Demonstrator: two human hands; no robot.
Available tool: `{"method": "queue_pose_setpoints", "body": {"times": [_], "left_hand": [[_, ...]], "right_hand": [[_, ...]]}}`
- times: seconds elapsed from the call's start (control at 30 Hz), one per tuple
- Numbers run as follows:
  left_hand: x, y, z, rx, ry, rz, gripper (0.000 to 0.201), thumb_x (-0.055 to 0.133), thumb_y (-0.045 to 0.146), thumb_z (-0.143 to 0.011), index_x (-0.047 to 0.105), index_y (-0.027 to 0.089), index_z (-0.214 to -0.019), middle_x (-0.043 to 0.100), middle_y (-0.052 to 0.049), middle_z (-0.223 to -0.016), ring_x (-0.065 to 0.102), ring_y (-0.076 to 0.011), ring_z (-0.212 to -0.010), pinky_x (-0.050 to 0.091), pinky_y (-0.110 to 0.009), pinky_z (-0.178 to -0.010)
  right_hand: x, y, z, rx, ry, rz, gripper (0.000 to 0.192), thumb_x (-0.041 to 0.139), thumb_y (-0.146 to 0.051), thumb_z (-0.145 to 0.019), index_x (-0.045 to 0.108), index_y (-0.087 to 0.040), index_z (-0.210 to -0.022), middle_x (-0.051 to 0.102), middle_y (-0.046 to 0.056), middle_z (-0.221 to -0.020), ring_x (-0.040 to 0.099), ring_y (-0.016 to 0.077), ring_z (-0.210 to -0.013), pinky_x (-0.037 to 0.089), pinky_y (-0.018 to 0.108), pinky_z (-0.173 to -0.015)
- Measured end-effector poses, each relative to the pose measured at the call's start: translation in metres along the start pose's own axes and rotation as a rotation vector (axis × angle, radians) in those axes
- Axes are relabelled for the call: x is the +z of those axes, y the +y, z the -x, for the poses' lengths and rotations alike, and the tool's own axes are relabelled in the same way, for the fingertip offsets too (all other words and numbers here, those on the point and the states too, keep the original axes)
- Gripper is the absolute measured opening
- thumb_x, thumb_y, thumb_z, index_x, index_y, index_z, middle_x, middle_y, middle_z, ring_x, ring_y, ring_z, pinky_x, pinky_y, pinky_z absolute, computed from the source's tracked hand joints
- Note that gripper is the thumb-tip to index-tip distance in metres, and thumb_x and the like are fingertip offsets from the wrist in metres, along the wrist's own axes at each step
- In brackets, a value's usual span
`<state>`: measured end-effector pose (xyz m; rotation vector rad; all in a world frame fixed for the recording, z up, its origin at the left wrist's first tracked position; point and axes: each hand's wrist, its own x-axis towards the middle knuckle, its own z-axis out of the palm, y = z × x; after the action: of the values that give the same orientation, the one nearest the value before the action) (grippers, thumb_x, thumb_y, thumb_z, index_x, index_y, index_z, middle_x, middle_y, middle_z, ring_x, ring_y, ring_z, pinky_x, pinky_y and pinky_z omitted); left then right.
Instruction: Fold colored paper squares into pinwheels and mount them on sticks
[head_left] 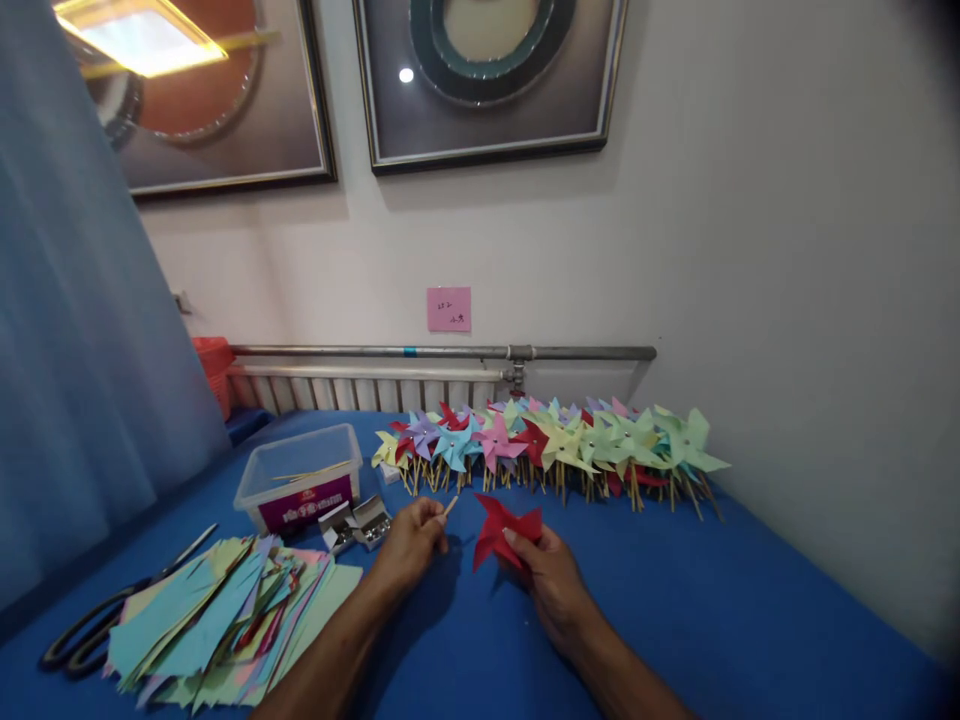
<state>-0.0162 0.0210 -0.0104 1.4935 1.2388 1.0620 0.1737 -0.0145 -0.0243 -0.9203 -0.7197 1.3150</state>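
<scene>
My right hand [551,575] pinches a red paper pinwheel head [501,528] just above the blue table [675,600]. Close beside it, my left hand [409,545] holds a thin wooden stick [450,506] between thumb and fingers, its tip pointing toward the red pinwheel. A long row of finished paper pinwheels [555,445] in several colours on wooden sticks lies along the back of the table, behind both hands.
A pile of coloured paper squares [217,620] lies at the left front, with black scissors [90,625] beside it. A clear plastic box [300,480] holding sticks and a small open box of pins [356,523] sit left of my hands. A radiator pipe [442,352] runs along the wall.
</scene>
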Motion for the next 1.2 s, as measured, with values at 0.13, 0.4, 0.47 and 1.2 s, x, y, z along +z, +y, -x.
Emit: {"method": "queue_pose_setpoints", "body": {"times": [0.13,0.4,0.47,1.2], "left_hand": [[0.005,0.000,0.008,-0.048,-0.036,-0.027,0.022,0.055,0.040,-0.078,0.052,0.019,-0.071,0.055,0.003,-0.056,0.041,-0.0089,-0.041,0.026,-0.024,-0.045],[0.024,-0.001,0.020,0.017,-0.116,-0.053,0.020,0.053,0.032,-0.081,0.064,0.016,-0.076,0.053,0.003,-0.059,0.043,-0.0109,-0.052,0.031,-0.024,-0.052],[0.024,-0.001,0.022,0.020,-0.099,-0.082,0.017,0.054,0.029,-0.080,0.064,0.016,-0.075,0.054,0.002,-0.060,0.044,-0.0113,-0.055,0.031,-0.024,-0.054],[0.027,0.004,0.029,-0.033,-0.154,-0.070,0.009,0.054,0.020,-0.074,0.057,0.018,-0.066,0.050,0.005,-0.054,0.043,-0.0106,-0.050,0.030,-0.023,-0.050]], "right_hand": [[0.004,-0.002,0.003,0.041,-0.008,0.010,0.037,0.092,-0.034,-0.057,0.072,-0.017,-0.083,0.074,0.001,-0.073,0.066,0.0148,-0.062,0.054,0.026,-0.062],[0.007,-0.005,0.010,0.079,-0.033,0.024,0.037,0.091,-0.033,-0.058,0.072,-0.017,-0.085,0.077,0.003,-0.079,0.069,0.0172,-0.069,0.054,0.028,-0.067],[0.006,-0.006,0.010,0.064,-0.033,0.030,0.036,0.091,-0.033,-0.057,0.072,-0.018,-0.083,0.076,0.002,-0.076,0.068,0.0168,-0.068,0.053,0.028,-0.066],[-0.004,0.019,-0.005,-0.037,-0.021,0.138,0.041,0.089,-0.040,-0.057,0.071,-0.017,-0.085,0.074,0.004,-0.077,0.064,0.0179,-0.065,0.050,0.029,-0.064]]}}
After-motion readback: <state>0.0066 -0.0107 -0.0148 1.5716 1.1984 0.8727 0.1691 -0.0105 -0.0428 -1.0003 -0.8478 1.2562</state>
